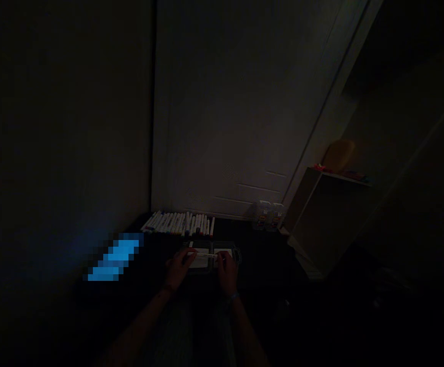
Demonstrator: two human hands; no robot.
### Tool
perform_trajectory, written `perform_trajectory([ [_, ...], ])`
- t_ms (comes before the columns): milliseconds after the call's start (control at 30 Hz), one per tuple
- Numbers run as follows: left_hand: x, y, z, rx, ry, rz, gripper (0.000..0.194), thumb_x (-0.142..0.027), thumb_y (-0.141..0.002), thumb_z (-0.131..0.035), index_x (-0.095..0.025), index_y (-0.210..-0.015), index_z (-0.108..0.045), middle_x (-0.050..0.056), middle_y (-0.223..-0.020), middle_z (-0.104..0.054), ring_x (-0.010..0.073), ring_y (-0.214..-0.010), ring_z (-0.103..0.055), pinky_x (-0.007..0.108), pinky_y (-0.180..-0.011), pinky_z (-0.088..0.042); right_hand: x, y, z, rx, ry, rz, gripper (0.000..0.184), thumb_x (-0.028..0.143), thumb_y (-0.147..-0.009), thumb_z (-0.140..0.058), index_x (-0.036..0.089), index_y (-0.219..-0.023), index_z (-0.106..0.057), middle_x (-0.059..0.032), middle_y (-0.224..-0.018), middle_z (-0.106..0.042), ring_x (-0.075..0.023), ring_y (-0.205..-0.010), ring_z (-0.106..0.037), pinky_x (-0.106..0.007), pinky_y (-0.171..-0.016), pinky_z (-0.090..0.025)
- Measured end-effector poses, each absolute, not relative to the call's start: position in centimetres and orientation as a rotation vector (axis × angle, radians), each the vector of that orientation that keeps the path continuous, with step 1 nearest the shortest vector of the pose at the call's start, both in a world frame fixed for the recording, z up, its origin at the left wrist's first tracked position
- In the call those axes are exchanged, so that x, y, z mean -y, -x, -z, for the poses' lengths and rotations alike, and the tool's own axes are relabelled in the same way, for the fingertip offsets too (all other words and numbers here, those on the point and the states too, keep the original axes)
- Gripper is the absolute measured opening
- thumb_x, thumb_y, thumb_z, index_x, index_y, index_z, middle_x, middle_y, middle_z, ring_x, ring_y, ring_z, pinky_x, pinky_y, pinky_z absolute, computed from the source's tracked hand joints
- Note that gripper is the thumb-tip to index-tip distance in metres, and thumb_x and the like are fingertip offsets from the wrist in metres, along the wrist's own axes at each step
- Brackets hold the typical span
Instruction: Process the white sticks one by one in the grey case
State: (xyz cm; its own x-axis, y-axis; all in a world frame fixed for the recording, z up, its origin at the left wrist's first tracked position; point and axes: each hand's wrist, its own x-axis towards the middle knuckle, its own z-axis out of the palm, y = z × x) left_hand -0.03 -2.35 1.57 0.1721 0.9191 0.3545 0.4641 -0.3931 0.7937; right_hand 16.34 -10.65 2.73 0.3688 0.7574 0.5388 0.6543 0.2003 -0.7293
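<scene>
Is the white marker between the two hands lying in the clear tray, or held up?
Held up: the left hand and right hand pinch the white marker near its ends, over the clear tray.

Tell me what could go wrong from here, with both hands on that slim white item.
The slim white item spans the left hand and right hand; if either grip loosens, it could drop into the clear case. Beyond the case, the markers lie side by side with no holder visible, so a knock might scatter them. The light is very dim, so a slip could go unnoticed.
</scene>
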Motion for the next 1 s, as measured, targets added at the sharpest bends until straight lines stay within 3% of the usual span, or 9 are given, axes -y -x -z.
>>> perform_trajectory([
  [133,2.4,0.13,-1.63,-1.285,-1.944,-1.179,0.037,-0.046,-0.08,-0.036,-0.027,-0.1,-0.06,0.0,-0.103,-0.062,0.0194,-0.1,-0.052,0.035,-0.091,-0.031,10.6,-16.39,-2.75,1.329,1.517,-0.111,0.028,0.032,-0.089,-0.03,0.023,-0.093,-0.056,-0.0009,-0.086,-0.062,-0.0124,-0.079,-0.056,-0.021,-0.068,-0.039],
  [433,2.6,0.17,-1.39,-1.318,-1.907,-1.2,0.04,-0.052,-0.071,-0.048,-0.025,-0.097,-0.061,0.002,-0.09,-0.062,0.0198,-0.09,-0.055,0.033,-0.086,-0.037,10.6,-16.35,-2.53,1.319,1.531,-0.106,0.028,0.034,-0.089,-0.031,0.023,-0.094,-0.056,-0.0007,-0.087,-0.062,-0.0124,-0.079,-0.057,-0.021,-0.069,-0.039],
  [633,2.99,0.1,-1.71,-1.29,-1.899,-1.207,0.037,-0.049,-0.073,-0.046,-0.023,-0.094,-0.062,0.002,-0.089,-0.062,0.0179,-0.084,-0.056,0.032,-0.083,-0.038,10.82,-16.31,-2.76,1.31,1.524,-0.13,0.029,0.035,-0.089,-0.032,0.021,-0.093,-0.057,-0.0012,-0.087,-0.062,-0.013,-0.08,-0.057,-0.022,-0.069,-0.039],
  [1000,2.68,-0.02,-1.54,-1.303,-1.852,-1.205,0.04,-0.05,-0.073,-0.046,-0.022,-0.097,-0.061,0.004,-0.098,-0.063,0.02,-0.093,-0.055,0.035,-0.088,-0.035,10.72,-16.16,-2.82,1.304,1.532,-0.115,0.03,0.036,-0.089,-0.031,0.022,-0.091,-0.057,-0.0002,-0.084,-0.062,-0.0126,-0.076,-0.057,-0.021,-0.067,-0.04],
])
